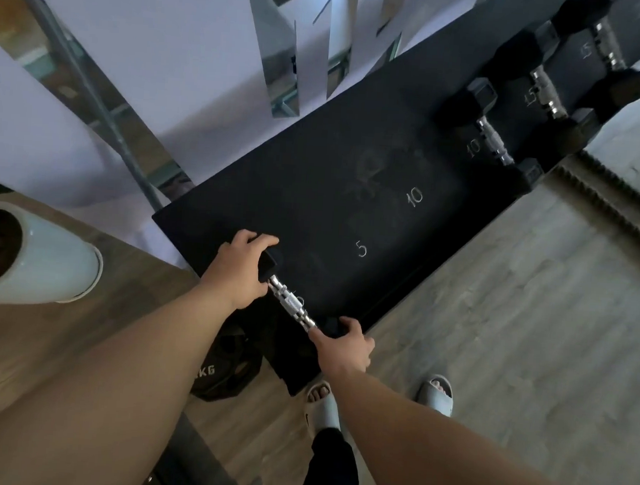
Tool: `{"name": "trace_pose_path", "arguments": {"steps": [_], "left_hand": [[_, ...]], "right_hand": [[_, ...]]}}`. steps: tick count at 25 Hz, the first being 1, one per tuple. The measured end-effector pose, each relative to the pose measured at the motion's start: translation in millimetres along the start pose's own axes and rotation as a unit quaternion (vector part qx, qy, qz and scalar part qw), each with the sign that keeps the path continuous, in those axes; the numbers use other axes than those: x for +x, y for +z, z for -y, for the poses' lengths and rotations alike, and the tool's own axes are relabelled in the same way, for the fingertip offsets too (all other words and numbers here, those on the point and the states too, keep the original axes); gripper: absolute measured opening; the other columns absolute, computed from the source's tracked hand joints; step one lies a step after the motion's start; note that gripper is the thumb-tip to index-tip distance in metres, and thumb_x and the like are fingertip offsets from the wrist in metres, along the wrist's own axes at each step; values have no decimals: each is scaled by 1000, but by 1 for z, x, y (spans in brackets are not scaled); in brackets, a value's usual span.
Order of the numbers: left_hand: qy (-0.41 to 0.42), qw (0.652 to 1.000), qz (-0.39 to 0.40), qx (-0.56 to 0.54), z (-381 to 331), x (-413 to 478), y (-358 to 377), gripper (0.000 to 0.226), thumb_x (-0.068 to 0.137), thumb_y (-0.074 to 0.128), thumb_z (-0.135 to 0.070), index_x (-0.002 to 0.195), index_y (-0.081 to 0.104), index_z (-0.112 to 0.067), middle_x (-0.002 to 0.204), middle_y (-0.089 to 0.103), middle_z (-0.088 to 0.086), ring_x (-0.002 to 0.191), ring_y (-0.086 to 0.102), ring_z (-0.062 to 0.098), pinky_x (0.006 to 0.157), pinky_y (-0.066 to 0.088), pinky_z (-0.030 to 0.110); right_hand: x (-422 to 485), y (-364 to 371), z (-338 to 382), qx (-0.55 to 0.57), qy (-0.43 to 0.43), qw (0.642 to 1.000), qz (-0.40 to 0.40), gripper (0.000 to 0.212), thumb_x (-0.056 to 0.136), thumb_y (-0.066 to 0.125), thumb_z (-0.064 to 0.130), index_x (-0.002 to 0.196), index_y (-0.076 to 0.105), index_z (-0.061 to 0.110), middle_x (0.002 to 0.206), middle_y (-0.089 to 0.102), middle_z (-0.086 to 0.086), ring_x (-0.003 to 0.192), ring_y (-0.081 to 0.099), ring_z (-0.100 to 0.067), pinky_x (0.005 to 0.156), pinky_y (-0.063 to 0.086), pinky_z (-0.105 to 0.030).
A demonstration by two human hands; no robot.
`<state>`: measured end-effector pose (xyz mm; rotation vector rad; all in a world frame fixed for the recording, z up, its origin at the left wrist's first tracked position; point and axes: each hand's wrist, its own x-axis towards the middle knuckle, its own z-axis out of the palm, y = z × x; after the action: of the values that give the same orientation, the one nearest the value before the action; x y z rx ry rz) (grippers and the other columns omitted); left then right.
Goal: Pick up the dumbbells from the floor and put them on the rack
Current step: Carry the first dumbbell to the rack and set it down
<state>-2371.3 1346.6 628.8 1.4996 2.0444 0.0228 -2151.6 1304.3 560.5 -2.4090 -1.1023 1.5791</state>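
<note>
A small black dumbbell with a knurled steel handle (292, 303) lies on the near left end of the black rack top (335, 213). My left hand (239, 265) is closed over its far head. My right hand (345, 344) is closed over its near head at the rack's front edge. The rack top carries painted numbers 5 and 10. Three larger black dumbbells sit at its far right end: one (494, 141) by a 10 mark and two (548, 95) (604, 50) by 15 marks.
A pale round planter (44, 261) stands on the wooden floor to the left. A black weight plate marked KG (226, 372) leans below the rack. My feet in light slides (436, 394) stand on the floor; a thick rope (617, 191) lies to the right. Mirrored wall panels rise behind.
</note>
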Motion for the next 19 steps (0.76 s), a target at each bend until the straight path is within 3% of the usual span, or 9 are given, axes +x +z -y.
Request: {"name": "trace_pose_path", "arguments": {"steps": [3, 8, 12, 17, 19], "left_hand": [[-5, 1000, -4, 10, -2, 0, -6, 80, 74, 86, -25, 141, 45, -39, 141, 41, 0, 115, 48, 28, 94, 53, 45], [-4, 999, -2, 38, -24, 6, -20, 77, 71, 86, -32, 136, 47, -41, 131, 44, -2, 105, 46, 23, 81, 55, 39], [11, 998, -8, 59, -81, 40, -40, 79, 70, 88, -32, 136, 46, -42, 133, 43, 0, 109, 48, 24, 81, 54, 36], [31, 997, -15, 75, -161, 110, -55, 76, 70, 88, -31, 133, 47, -42, 133, 43, 1, 109, 47, 26, 72, 50, 34], [37, 996, -18, 79, -191, 142, -53, 76, 70, 89, -31, 133, 47, -43, 132, 43, 1, 108, 47, 26, 71, 49, 34]], "right_hand": [[-1, -5, 9, 6, 6, 1000, 0, 73, 71, 82, 46, 137, 52, 35, 133, 39, -4, 119, 54, -32, 99, 53, -39], [1, -34, 24, -9, 6, 1000, 5, 69, 66, 82, 47, 128, 53, 33, 129, 39, -3, 117, 55, -31, 89, 51, -34], [20, -85, 54, 10, -17, 1000, -4, 66, 66, 83, 44, 125, 56, 30, 130, 41, -5, 115, 58, -33, 102, 54, -42], [76, -155, 94, 44, -33, 998, -22, 64, 68, 85, 44, 123, 56, 27, 124, 40, -3, 110, 60, -31, 91, 58, -39], [105, -181, 109, 52, -22, 998, -33, 64, 68, 85, 44, 122, 56, 26, 127, 41, -4, 111, 61, -33, 97, 56, -41]]}}
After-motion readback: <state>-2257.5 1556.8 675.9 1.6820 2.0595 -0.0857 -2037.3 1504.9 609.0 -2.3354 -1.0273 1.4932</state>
